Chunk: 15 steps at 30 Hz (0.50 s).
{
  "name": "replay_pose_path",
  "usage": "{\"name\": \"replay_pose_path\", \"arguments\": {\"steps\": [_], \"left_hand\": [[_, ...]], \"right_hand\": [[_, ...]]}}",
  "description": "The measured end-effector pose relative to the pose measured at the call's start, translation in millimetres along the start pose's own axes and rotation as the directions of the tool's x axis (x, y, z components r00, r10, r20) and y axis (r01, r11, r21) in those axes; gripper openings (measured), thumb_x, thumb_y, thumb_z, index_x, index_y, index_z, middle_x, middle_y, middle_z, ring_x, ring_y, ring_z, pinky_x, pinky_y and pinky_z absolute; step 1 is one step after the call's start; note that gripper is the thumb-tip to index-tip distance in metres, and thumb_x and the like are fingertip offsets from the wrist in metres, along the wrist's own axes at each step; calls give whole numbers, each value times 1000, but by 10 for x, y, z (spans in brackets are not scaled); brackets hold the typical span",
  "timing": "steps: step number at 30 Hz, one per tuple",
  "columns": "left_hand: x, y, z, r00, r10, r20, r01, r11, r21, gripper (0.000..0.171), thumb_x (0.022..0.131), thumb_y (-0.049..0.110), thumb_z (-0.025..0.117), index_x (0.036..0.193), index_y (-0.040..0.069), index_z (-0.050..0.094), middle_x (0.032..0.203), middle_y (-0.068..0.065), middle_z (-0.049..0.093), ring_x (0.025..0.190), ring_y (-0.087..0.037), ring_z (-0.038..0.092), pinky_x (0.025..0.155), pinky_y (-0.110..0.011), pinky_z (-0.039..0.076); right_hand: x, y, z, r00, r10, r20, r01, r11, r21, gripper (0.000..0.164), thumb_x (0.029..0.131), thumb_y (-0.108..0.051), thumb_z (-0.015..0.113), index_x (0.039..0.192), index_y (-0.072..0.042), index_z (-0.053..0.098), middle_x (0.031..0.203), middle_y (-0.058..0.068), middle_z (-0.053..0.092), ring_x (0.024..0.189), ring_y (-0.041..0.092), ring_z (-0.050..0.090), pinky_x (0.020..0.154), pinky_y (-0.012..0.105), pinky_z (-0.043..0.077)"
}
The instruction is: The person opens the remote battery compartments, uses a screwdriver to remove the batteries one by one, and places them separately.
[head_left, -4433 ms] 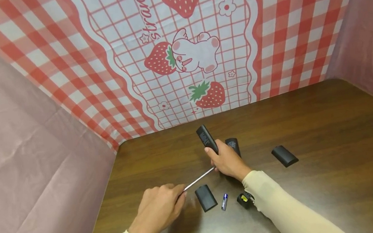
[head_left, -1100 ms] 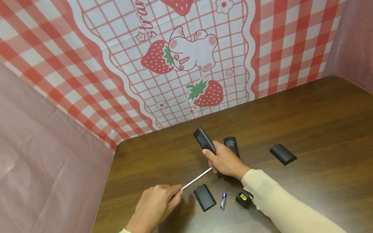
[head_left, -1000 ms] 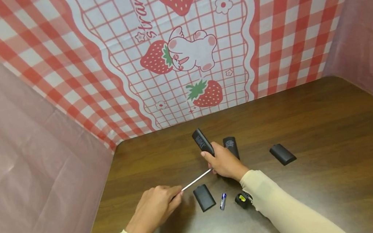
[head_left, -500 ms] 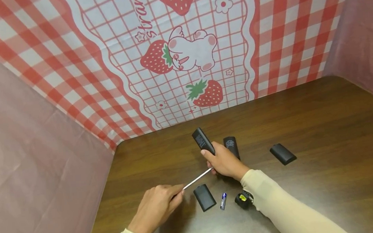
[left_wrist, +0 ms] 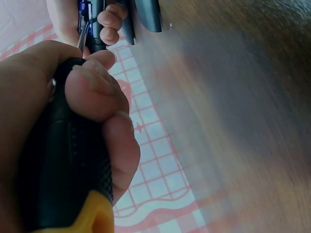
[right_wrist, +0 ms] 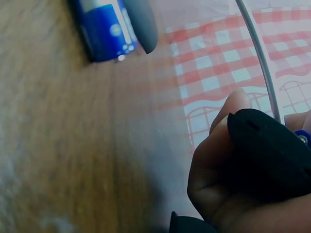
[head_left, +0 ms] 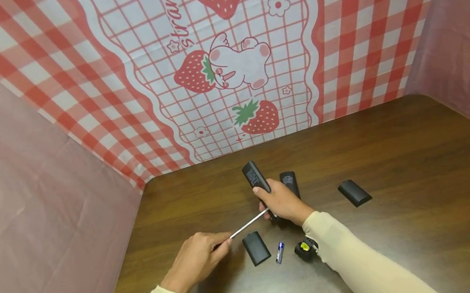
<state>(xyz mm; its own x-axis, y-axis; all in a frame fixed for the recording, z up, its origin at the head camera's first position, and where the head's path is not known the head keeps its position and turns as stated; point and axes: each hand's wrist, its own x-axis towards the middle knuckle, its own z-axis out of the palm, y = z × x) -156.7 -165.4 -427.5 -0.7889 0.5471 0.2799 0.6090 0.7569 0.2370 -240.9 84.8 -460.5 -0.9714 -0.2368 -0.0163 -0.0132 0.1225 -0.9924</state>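
Note:
My left hand (head_left: 198,259) grips a screwdriver by its black and yellow handle (left_wrist: 63,160). Its thin metal shaft (head_left: 249,223) slants up to the lower part of a black remote control (head_left: 255,176). My right hand (head_left: 285,201) holds that remote, back side up, thumb across it. A blue battery (left_wrist: 83,17) shows in the remote in the left wrist view, with the shaft's end beside it; whether they touch, I cannot tell. In the right wrist view, the remote's end (right_wrist: 267,145) sticks out of the curled fingers. The head view hides most of the battery compartment behind my fingers.
A second black remote (head_left: 289,182) lies behind my right hand. On the wooden table (head_left: 402,161) are a loose blue battery (head_left: 279,252), a black battery cover (head_left: 256,248) nearer me and another cover (head_left: 354,192) to the right. A strawberry-print cloth (head_left: 224,115) hangs behind.
Both hands keep their holds and barely shift. The remote has turned slightly in my right hand, so its lower end now shows below my fingers. The loose things lie as before.

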Motion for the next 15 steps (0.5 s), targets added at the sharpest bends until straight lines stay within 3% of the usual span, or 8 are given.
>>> {"name": "replay_pose_path", "arguments": {"steps": [7,15], "left_hand": [[-9,-30,2,1000,-28,-4,28,1000,5,14,93,23,69,101,25,81,90,18,71,67,4,57,58,-28,50],[-18,-48,-2,999,-48,9,48,999,0,13,94,23,68,98,26,80,88,19,70,67,3,56,58,-27,49]], "right_hand": [[5,-13,28,999,-20,-37,17,995,-98,26,104,-26,54,107,1,54,69,11,63,48,19,61,49,36,53],[19,15,28,998,-41,-49,34,992,-123,25,104,-25,55,104,0,53,68,10,62,47,19,60,48,37,53]]}}
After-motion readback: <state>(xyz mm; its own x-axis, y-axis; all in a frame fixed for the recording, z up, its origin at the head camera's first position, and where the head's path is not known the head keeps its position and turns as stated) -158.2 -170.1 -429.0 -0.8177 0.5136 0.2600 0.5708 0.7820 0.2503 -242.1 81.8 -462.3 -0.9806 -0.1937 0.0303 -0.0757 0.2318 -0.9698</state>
